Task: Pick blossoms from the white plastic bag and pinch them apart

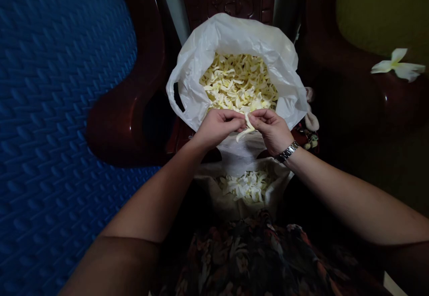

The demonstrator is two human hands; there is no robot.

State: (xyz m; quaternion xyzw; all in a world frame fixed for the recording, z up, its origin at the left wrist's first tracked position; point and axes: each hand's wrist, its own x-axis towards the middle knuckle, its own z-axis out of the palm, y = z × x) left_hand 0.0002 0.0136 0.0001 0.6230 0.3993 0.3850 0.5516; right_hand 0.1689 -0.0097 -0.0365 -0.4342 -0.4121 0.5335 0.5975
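While the white plastic bag [231, 41] is sitting open on the dark red plastic chair [127, 117] and brimming with pale yellow petals [237, 84], the left hand [217, 126] and the right hand [271, 128] are pinching together on a single flower piece [247, 128] just above the bag's near rim, apparently pulling it apart, so the step in hand looks like stripping petals. The next move is calling for a gentle opposing pull, then a release over a pile. Around the person, a blue woven mat [50, 108] is covering the floor on the left, a smaller heap of white flowers [246, 186] is lying in the lap, and one whole blossom [398, 66] is resting on a second chair's arm.
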